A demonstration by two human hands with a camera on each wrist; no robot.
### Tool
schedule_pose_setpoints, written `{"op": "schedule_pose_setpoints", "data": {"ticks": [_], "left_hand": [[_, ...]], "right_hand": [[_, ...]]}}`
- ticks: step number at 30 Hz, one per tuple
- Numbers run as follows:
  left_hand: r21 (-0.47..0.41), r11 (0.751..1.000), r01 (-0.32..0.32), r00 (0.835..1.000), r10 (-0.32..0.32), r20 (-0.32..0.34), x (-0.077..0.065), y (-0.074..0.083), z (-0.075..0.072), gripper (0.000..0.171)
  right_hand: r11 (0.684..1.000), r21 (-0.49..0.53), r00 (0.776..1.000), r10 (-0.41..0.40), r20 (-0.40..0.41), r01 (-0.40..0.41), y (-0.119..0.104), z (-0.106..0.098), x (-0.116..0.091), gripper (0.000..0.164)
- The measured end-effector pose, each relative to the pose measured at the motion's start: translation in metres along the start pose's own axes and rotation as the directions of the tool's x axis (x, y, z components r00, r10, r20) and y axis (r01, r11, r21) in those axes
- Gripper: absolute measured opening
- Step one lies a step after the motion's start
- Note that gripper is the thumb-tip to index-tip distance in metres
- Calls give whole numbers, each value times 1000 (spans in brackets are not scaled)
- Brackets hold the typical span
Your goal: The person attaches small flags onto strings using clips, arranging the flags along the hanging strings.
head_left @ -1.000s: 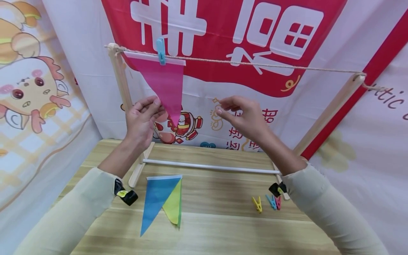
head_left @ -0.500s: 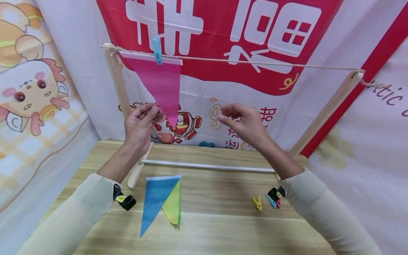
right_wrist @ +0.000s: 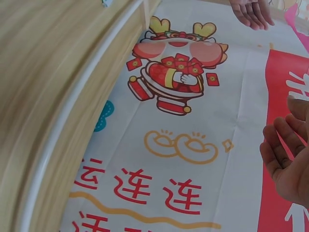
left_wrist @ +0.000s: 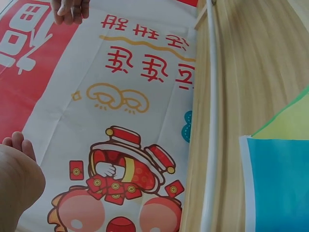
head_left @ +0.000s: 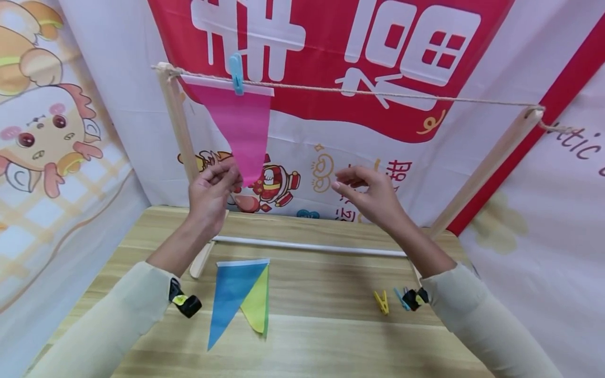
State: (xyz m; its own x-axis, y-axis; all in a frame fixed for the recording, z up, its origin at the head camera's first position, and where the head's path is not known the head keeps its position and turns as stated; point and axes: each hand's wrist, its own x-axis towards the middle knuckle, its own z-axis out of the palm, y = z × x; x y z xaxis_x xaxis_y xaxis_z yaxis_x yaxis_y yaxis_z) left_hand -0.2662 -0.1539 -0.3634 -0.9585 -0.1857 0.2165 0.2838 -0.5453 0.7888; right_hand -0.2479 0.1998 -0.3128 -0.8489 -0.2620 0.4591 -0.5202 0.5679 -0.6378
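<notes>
My right hand [head_left: 372, 199] is hovering empty, loosely curved. My left hand [head_left: 208, 198], nearer, is sitting at the lower end of the pink pennant [head_left: 247, 123]; pinching or not, I cannot tell. The pennant is hanging up-right of it, long axis downward; only the head view is showing the blue clothespin [head_left: 237, 76] on top.

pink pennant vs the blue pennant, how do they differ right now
Pose: the pink pennant hangs from the twine by a light blue clothespin; the blue pennant lies on the tabletop, partly over a yellow pennant.
Tip: the pink pennant's lower tip is out of sight near the left hand; the blue pennant's tip shows.
Both taper and have a white strip along the short edge.
</notes>
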Motion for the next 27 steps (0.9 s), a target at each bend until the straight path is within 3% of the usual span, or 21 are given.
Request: {"op": "schedule_pose_setpoints", "data": {"ticks": [14,22,27], "left_hand": [[102,993,59,997,-64,49,-12,-10,-13,19],[146,987,64,996,-73,51,-14,-18,-16,45],[159,984,83,995,-91,47,-14,-21,-18,32]], "right_hand": [[999,13,999,37,7,-37,16,2,-17,28],[998,-1,998,70,9,-70,26,1,-26,27],[997,-13,997,75,11,-74,34,1,-33,26]]}}
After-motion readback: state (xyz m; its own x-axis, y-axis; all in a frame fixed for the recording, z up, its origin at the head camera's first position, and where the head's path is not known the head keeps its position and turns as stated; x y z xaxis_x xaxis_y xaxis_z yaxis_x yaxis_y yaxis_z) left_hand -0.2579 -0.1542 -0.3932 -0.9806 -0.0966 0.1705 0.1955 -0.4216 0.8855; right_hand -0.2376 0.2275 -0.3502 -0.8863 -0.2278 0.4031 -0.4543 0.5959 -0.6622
